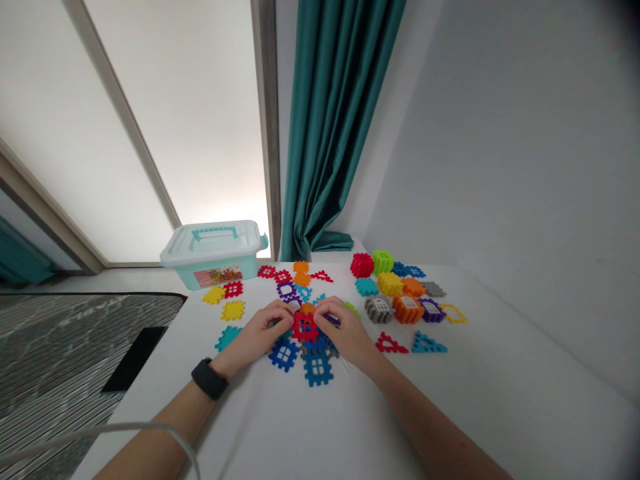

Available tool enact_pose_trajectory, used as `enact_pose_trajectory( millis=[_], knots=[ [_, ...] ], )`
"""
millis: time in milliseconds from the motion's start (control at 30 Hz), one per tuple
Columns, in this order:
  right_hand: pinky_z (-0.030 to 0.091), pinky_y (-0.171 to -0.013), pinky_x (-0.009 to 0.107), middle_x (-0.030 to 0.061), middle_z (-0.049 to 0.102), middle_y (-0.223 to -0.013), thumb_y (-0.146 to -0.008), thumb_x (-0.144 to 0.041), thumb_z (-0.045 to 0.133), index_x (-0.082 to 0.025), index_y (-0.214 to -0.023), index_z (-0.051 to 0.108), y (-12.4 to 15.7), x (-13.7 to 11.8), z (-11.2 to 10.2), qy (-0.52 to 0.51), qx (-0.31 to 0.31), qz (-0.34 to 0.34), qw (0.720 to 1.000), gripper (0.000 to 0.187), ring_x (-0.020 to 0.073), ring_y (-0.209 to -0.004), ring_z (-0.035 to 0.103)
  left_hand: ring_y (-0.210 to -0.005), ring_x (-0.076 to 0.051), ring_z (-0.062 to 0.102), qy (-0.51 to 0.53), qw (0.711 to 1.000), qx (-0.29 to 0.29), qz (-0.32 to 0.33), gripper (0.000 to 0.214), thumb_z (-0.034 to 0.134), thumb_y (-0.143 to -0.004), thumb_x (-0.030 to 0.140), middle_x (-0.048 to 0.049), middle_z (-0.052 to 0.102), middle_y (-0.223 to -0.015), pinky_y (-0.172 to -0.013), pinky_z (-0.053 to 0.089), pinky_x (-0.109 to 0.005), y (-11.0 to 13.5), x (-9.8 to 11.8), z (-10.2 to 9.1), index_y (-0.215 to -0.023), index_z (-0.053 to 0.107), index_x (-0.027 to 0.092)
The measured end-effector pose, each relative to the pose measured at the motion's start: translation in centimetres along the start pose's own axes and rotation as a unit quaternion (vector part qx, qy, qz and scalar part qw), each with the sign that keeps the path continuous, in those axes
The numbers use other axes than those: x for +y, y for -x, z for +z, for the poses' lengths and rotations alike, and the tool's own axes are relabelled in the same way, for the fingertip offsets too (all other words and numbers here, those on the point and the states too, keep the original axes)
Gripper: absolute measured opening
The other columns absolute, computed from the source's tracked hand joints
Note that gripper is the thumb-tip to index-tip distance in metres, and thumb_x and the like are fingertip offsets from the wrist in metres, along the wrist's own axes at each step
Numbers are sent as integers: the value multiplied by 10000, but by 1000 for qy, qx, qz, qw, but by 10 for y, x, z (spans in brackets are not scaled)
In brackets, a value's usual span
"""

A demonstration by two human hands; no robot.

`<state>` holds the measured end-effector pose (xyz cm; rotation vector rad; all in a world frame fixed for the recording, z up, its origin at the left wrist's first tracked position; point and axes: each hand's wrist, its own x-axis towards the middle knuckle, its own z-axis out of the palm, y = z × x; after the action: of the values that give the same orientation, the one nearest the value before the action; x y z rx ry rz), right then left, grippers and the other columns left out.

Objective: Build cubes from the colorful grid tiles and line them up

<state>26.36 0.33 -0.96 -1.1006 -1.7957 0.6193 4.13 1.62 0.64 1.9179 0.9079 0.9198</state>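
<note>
Between my two hands is a red square interlocking tile [305, 327] with a window cut-out, its left and right edges pinched by my fingers. My left hand [269, 327], with a black band on the wrist, is closed on the left edge. My right hand [344, 328] is closed on the right edge. Just below the red tile, a blue window tile [318, 365] lies nearest me, overlapping other pieces. A darker blue window tile [284, 355] rests beside my left fingers. Pieces under my hands are partly hidden.
A lidded pale teal box [215, 250] stands at the back left. Stacks of tiles, including a grey stack [379, 309] and an orange stack [407, 309], stand right. A red triangle [390, 343] and blue triangle [429, 343] lie in front of them. A cable [125, 427] crosses lower left.
</note>
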Motion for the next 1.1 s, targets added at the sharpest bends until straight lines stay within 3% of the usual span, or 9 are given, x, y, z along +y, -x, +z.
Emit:
enact_pose_trajectory(
  millis=[100, 267, 500, 667, 800, 867, 1100],
  knots=[
    [502, -947, 430, 68, 651, -1040, -904, -227, 627, -235, -889, 649, 2, -2, -1, 51, 15, -55, 997, 28, 241, -1061, 602, -977, -217, 640, -16, 1000, 3, 7, 297, 544, -970, 407, -70, 675, -1008, -931, 512, -370, 1, -2, 1, -803, 666, 193],
    [489, -987, 479, 86, 633, -1077, -959, -232, 577, -253, -941, 660, 5, -6, -3, 110, 40, -146, 982, 87, 271, -1159, 566, -980, -220, 646, -23, 1000, 7, -15, 228, 573, -955, 401, -58, 716, -1013, -909, 518, -366, 2, -3, 2, -1009, 676, 203],
    [507, -957, 458, 75, 644, -1101, -996, -219, 525, -274, -1018, 656, 10, -8, -1, 142, 12, -206, 968, 143, 244, -1085, 596, -988, -225, 635, -46, 999, -13, 16, 243, 545, -961, 400, -68, 688, -1021, -938, 510, -382, 2, -2, -1, -974, 678, 197],
    [506, -985, 461, 84, 632, -1157, -965, -232, 576, -275, -1107, 632, 9, -10, -2, 136, 0, -180, 974, 159, 254, -1128, 588, -1130, -240, 596, -69, 996, 12, 55, 167, 616, -924, 338, -90, 604, -1177, -1032, 485, -424, 3, -6, -1, -1034, 650, 218],
    [477, -1064, 510, 119, 561, -1343, -870, -279, 700, -273, -1404, 459, 9, -9, 0, 120, -22, -108, 987, 586, 294, -1268, 527, -1235, -273, 532, -149, 981, 62, 106, 390, 731, -840, 300, -110, 515, -1297, -1076, 467, -472, 5, -13, -1, -1202, 596, 246],
    [460, -1085, 533, 124, 539, -1379, -851, -281, 720, -282, -1453, 406, 9, -7, 0, 124, -25, -87, 988, 680, 306, -1300, 505, -1256, -291, 516, -190, 970, 70, 131, 447, 757, -821, 299, -121, 489, -1328, -1077, 468, -487, 7, -15, -2, -1234, 593, 250],
    [463, -1084, 552, 125, 543, -1349, -821, -235, 739, -271, -1351, 511, 8, -4, -2, 140, -27, -101, 985, 578, 317, -1278, 515, -1260, -299, 527, -234, 957, 70, 160, 464, 763, -832, 314, -122, 490, -1349, -1066, 489, -495, 7, -19, -4, -1261, 591, 269]
  ],
)
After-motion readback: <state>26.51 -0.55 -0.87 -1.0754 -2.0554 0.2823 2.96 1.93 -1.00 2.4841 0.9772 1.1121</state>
